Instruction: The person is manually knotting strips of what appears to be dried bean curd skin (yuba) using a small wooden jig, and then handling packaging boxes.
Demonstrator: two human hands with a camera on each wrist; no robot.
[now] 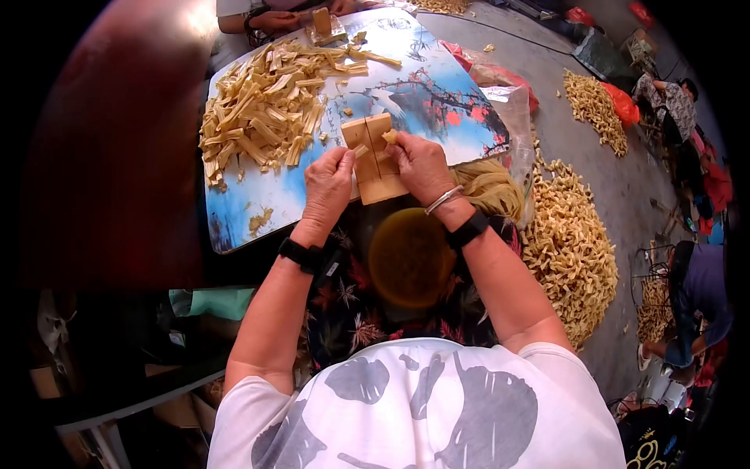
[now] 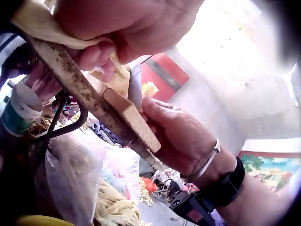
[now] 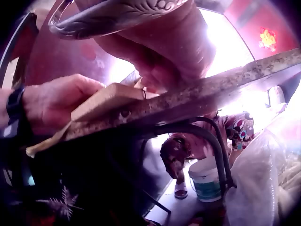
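We see the left hand (image 1: 328, 184) and right hand (image 1: 424, 166) apart, either side of the wood block (image 1: 382, 188) at the table's (image 1: 461, 148) near edge. The left pinches a strip (image 1: 360, 150); the right pinches a yellow piece (image 1: 390, 137). Beyond the left hand, we see a strip pile (image 1: 262, 109) on the table.

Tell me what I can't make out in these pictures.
Yellow piece: head view; one end hidden by the right hand pinching it.
Round container: head view; too dim to tell what it holds.
Person opposite: head view; head cut off by the top edge.
Bucket: right wrist view; its marking too small and blurred to read.
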